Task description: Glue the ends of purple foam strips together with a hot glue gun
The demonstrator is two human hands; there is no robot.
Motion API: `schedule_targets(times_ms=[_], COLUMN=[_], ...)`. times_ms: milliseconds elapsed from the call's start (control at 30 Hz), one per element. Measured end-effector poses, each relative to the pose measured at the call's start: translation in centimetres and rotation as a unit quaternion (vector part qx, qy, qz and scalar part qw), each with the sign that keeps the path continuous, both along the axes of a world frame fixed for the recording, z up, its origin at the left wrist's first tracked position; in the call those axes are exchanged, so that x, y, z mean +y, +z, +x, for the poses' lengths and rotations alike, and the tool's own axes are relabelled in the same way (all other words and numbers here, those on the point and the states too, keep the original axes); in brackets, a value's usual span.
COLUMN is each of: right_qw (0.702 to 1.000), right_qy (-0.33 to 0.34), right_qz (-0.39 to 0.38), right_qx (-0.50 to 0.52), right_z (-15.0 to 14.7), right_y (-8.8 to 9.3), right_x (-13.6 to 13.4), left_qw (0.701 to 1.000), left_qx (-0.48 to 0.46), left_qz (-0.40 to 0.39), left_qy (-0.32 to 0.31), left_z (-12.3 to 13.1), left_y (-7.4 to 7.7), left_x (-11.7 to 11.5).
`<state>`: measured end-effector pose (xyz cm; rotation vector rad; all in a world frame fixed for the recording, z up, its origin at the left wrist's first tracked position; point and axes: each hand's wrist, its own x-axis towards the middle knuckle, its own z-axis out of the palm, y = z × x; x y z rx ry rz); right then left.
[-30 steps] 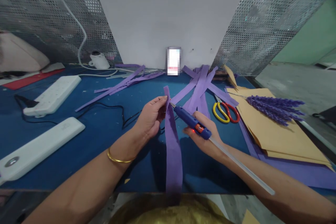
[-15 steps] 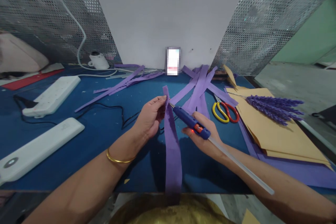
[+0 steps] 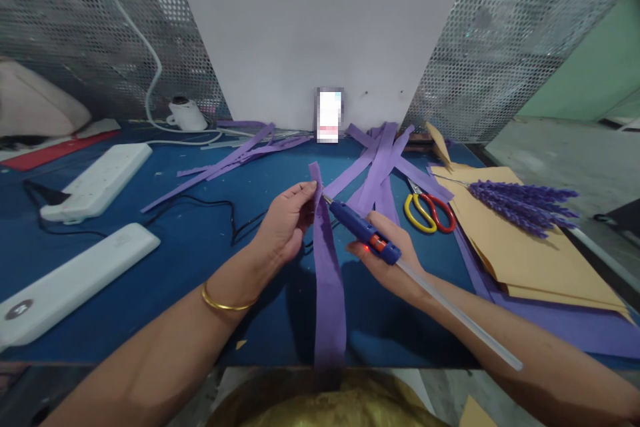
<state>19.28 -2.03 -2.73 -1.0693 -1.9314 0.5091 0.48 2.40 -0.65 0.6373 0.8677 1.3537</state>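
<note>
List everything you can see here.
Table: one, blue, underneath
Glue gun: one, blue, centre
Glue stick: one, translucent, in glue gun
Held strip: one, purple, centre
Loose strips: several, purple, back
Scissors: one, yellow-red, right
Paper: several, tan and purple, right
Flowers: several, purple, on paper
Phone: one, bright, back centre
Board: one, white, behind phone
Power strip: one, white, left
Device: one, white, front left
Cord: one, black, left
Bag-like item: one, pale, far left
Bangle: one, gold, left wrist
Left hand: one, pinching held strip
Right hand: one, gripping glue gun

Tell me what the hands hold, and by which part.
Left hand: purple strip, pinched near its upper end. Right hand: glue gun, gripped under its rear half.
</note>
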Motion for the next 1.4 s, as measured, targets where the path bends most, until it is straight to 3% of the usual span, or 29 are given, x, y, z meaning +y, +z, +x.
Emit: schedule_targets(times_ms=[1400], right_qw=[1.000], right_qy=[0.007], right_qz=[-0.010], right_qx=[-0.008], right_z=[-0.06], right_y=[0.13], right_x=[-0.20], left_qw=[0.999], left_qx=[-0.020], left_qz=[0.008], left_qy=[0.030], left_z=[-0.36], left_y=[0.59], left_x=[0.34])
